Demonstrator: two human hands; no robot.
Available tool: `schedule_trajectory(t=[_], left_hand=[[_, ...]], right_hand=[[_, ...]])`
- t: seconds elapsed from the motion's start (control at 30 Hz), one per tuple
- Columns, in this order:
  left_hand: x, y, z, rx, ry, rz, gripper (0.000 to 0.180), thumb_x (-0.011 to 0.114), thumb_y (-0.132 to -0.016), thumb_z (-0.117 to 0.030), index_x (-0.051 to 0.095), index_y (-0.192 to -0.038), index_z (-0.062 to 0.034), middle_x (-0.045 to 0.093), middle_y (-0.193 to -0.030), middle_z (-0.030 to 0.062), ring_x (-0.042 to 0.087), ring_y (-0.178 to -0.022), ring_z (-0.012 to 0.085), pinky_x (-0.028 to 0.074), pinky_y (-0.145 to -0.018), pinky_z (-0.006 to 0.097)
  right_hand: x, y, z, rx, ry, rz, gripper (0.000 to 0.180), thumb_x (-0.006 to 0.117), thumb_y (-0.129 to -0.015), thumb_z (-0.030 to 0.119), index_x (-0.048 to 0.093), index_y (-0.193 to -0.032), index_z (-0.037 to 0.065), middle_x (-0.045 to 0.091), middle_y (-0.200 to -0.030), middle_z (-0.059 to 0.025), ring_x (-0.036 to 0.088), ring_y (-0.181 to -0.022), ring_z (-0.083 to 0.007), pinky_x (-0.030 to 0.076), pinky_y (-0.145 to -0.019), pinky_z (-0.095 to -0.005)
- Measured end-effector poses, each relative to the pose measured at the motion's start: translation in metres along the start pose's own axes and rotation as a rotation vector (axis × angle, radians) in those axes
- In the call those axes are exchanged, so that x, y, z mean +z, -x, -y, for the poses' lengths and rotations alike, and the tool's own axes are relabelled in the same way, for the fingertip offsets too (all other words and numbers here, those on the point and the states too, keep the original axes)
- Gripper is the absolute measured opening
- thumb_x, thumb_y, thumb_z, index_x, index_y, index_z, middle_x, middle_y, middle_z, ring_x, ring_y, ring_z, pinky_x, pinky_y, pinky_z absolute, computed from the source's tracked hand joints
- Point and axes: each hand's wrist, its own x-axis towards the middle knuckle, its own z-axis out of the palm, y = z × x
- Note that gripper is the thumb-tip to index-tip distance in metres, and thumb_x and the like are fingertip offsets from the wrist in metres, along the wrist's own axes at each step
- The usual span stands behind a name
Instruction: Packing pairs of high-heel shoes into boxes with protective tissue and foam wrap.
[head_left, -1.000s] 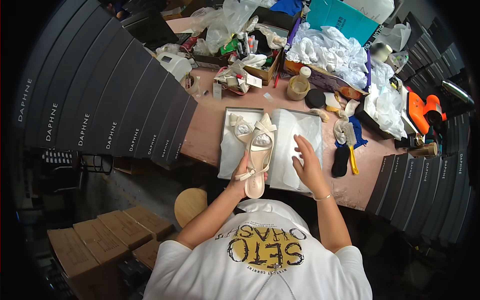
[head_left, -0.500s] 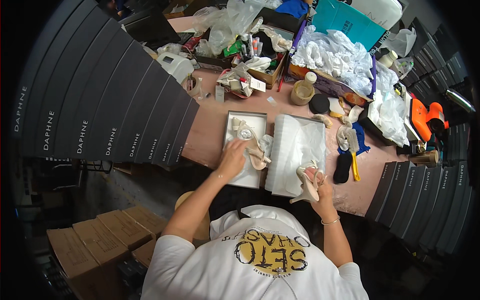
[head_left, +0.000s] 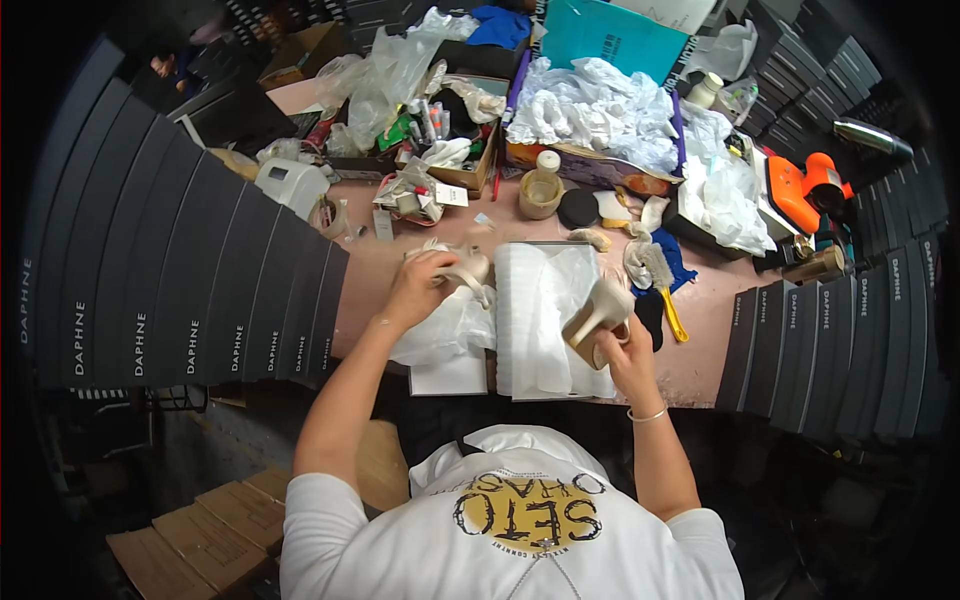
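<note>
Left hand (head_left: 418, 290): fingers curled shut around a beige shoe (head_left: 462, 268) over white tissue paper (head_left: 445, 330).
Right hand (head_left: 618, 345): fingers closed on a beige heeled shoe (head_left: 598, 310).

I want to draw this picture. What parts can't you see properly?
- Head view: the left hand covers much of the beige shoe it grips.
- White tissue paper hides the inside of the shoe box.
- The right hand hides the heel of the second beige shoe.
- Small bottles at the back: too small to identify.

Single head-worn fisheye view, straight down, close over the worktable (head_left: 700, 340).
</note>
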Motion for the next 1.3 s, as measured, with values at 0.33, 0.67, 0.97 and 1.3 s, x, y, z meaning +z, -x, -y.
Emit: schedule_trajectory(t=[0.33,0.67,0.97,1.3], left_hand=[[0.034,0.064,-0.088,-0.601,1.536,0.467,0.044,0.059,-0.090,-0.025,0.048,-0.123,0.0018,0.062,-0.108,0.0086,0.063,-0.095,0.0140,0.052,-0.083,0.028],[0.036,0.070,-0.085,-0.531,1.454,0.532,0.047,0.058,-0.090,-0.023,0.044,-0.128,0.0023,0.058,-0.115,0.0096,0.059,-0.103,0.0151,0.049,-0.088,0.028],[0.026,0.067,-0.080,-0.441,1.163,0.598,0.040,0.064,-0.089,-0.021,0.054,-0.120,0.0025,0.061,-0.109,0.0068,0.057,-0.100,0.0127,0.046,-0.089,0.028],[0.007,0.068,-0.090,-0.393,0.831,0.614,0.038,0.071,-0.084,-0.019,0.059,-0.112,0.0029,0.064,-0.093,0.0047,0.053,-0.082,0.0088,0.044,-0.073,0.024]], right_hand=[[0.043,-0.015,-0.020,0.550,-0.863,0.367,0.046,0.040,-0.099,0.040,0.052,-0.118,0.000,0.063,-0.104,-0.0075,0.064,-0.087,-0.0138,0.054,-0.075,-0.0279],[0.043,-0.008,-0.027,0.538,-0.889,0.464,0.045,0.045,-0.098,0.039,0.052,-0.120,0.002,0.062,-0.104,-0.0058,0.063,-0.087,-0.0109,0.055,-0.074,-0.0263],[0.037,-0.002,-0.029,0.339,-0.714,0.503,0.049,0.047,-0.096,0.043,0.053,-0.121,0.001,0.060,-0.105,-0.0026,0.057,-0.092,-0.0087,0.049,-0.080,-0.0248],[0.021,0.002,-0.020,0.149,-0.366,0.566,0.045,0.057,-0.092,0.040,0.061,-0.111,0.000,0.060,-0.101,0.0003,0.050,-0.090,-0.0080,0.042,-0.080,-0.0243]])
